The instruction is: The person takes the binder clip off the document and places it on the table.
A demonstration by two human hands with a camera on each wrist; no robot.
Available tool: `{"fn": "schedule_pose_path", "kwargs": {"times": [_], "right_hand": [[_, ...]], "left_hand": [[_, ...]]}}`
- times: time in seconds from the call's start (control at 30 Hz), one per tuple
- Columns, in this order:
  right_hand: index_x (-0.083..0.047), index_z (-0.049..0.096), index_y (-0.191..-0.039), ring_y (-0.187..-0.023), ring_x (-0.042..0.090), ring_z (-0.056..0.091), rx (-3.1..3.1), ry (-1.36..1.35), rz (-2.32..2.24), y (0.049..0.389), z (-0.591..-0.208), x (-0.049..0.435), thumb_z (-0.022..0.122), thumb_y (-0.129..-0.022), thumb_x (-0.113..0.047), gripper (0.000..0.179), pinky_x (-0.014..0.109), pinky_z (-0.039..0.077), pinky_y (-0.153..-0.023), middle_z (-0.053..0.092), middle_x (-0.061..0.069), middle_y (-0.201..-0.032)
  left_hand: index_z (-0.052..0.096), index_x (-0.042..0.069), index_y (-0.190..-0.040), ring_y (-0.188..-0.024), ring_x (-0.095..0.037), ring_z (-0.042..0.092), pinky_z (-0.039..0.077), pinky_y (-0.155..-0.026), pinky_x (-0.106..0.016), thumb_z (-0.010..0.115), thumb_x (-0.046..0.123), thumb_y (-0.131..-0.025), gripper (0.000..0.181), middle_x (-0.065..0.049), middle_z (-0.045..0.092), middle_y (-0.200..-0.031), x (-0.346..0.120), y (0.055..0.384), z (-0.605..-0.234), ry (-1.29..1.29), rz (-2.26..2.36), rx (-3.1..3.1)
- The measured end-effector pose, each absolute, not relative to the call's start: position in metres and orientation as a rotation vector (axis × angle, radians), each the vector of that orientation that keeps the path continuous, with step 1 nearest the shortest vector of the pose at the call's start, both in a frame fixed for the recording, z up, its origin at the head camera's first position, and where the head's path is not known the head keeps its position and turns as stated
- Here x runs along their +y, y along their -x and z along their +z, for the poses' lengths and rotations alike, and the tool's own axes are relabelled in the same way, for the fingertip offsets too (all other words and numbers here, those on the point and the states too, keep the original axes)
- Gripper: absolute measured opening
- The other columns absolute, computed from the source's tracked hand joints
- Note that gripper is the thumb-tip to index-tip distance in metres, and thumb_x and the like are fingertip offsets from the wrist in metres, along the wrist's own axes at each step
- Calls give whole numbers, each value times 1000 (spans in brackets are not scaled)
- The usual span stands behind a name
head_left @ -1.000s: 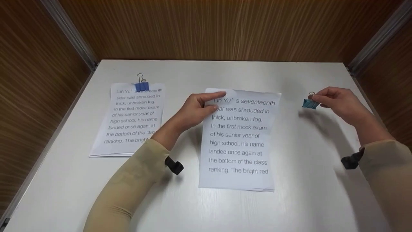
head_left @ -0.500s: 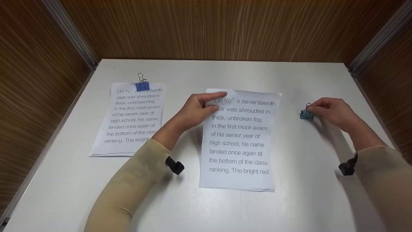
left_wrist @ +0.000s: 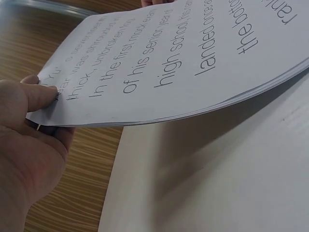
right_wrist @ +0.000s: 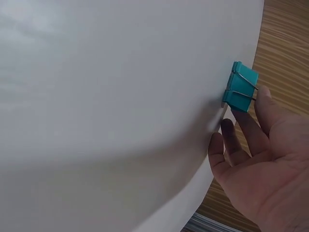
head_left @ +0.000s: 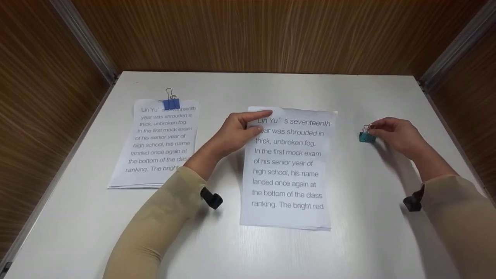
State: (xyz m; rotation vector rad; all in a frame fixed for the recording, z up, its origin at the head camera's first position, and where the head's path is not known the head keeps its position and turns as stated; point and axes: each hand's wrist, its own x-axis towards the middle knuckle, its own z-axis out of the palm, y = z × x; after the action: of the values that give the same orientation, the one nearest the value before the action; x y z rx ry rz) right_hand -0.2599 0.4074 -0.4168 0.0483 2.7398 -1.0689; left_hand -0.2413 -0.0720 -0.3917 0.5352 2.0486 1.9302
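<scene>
- So the left hand [head_left: 238, 133] has a pinch on the upper left corner of the middle paper stack [head_left: 286, 166], thumb on top, other fingers underneath, spread only as far as the sheets are thick.
- That stack is thin, smooth white paper with big gray print. It's bowed, with the gripped end lifted off the table [head_left: 368, 240].
- Its long axis runs near to far with a slight lean, and the text reads right way up for the person.
- Right hand [head_left: 397, 135] is off to the right of the stack, thumb and index finger pinching the wire handles of a teal clip [head_left: 366, 137]. The other fingers curl loosely.
- The clip is a glossy wedge with thin metal wires. Handles point back toward the fingers, rolled edge faces away from them. In the head view its body is on the near side, wires on the far side.
- Over on the left, another paper stack [head_left: 159, 143] lies flat, blue clip [head_left: 171, 104] on its top edge.
- Table's smooth white, walls [head_left: 263, 35] are streaky brown woodgrain.
</scene>
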Motion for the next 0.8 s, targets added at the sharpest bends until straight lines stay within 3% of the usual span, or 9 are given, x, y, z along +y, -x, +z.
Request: {"fn": "schedule_pose_path", "kwargs": {"times": [0.1, 0.23, 0.5, 0.8], "right_hand": [[-5, 56, -148, -140, 41, 45, 2729, -52, -1062, 259, -416, 407, 61, -107, -50, 61, 57, 42, -110, 55, 24, -149], [-4, 46, -157, -148, 50, 37, 2762, -77, -1041, 256, -415, 404, 58, -107, -52, 71, 67, 38, -114, 44, 28, -159], [-4, 33, -165, -152, 48, 35, 2990, -58, -1054, 243, -410, 384, 56, -107, -54, 80, 66, 34, -117, 39, 25, -164], [-3, 46, -158, -142, 49, 49, 3123, 240, -943, 217, -398, 340, 72, -104, -34, 67, 65, 41, -111, 52, 27, -155]], "left_hand": [[69, 22, -144, -97, -26, 79, 61, -78, -28, 64, 0, -104, 46, -5, 78, -121, -71, 243, -394, -522, 1936, 2049], [69, 21, -144, -98, -26, 79, 61, -80, -29, 63, -2, -103, 47, -6, 77, -123, -71, 248, -397, -500, 1947, 2044], [69, 23, -144, -105, -21, 75, 59, -86, -28, 62, -3, -102, 50, -1, 70, -136, -68, 262, -410, -415, 1876, 2124], [68, 18, -144, -136, -14, 56, 40, -116, -30, 60, -5, -102, 49, -3, 59, -154, -64, 277, -431, -338, 1735, 2307]]}}
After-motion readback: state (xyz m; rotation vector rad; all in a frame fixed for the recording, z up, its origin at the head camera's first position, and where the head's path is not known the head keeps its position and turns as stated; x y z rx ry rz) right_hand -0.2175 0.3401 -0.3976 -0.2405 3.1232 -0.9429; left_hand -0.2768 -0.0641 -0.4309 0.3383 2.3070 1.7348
